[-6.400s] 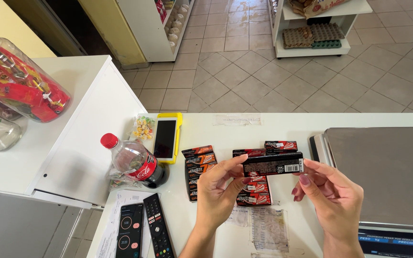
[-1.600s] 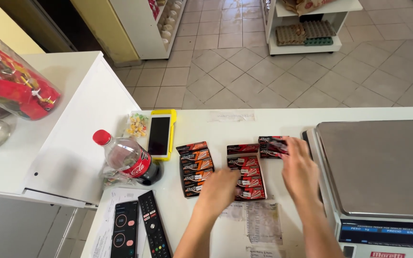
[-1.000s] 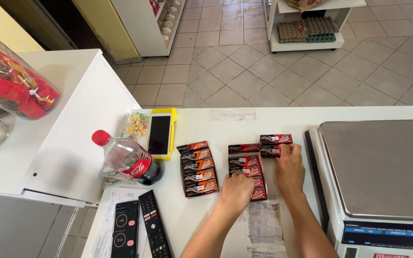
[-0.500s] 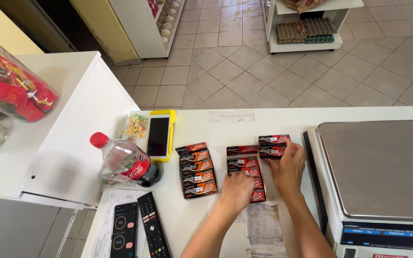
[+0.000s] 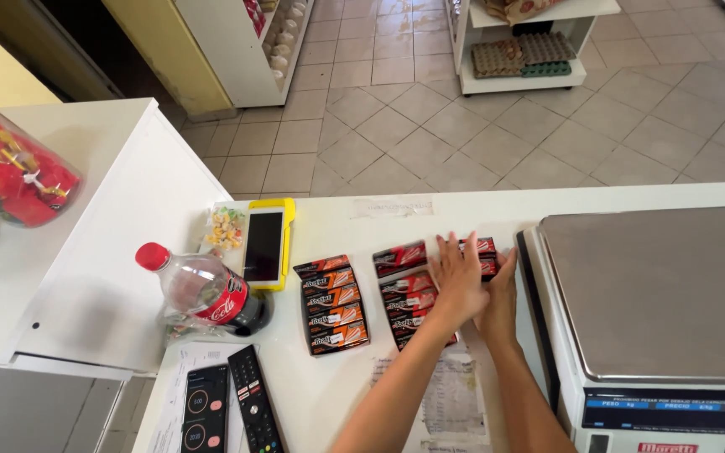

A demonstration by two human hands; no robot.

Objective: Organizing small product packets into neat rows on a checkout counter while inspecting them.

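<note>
Small dark packets with red and orange print lie in columns on the white counter (image 5: 337, 214). The left column (image 5: 333, 306) is untouched. My left hand (image 5: 458, 281) lies flat with fingers spread over the middle column (image 5: 402, 294) and reaches toward the right packets (image 5: 485, 245). My right hand (image 5: 502, 294) stands on its edge against the right side of those packets, close to the scale. Neither hand grips anything. Parts of the middle and right packets are hidden under my hands.
A grey-topped scale (image 5: 656, 294) fills the right. To the left sit a phone in a yellow case (image 5: 264, 245), a clear bottle with a red cap (image 5: 203, 289), a candy bag (image 5: 226, 228), a remote (image 5: 253, 403) and a paper slip (image 5: 451, 394).
Earlier I held one packet in both hands; it now lies with the others. In the last second my left hand slid up and right across the packets.
</note>
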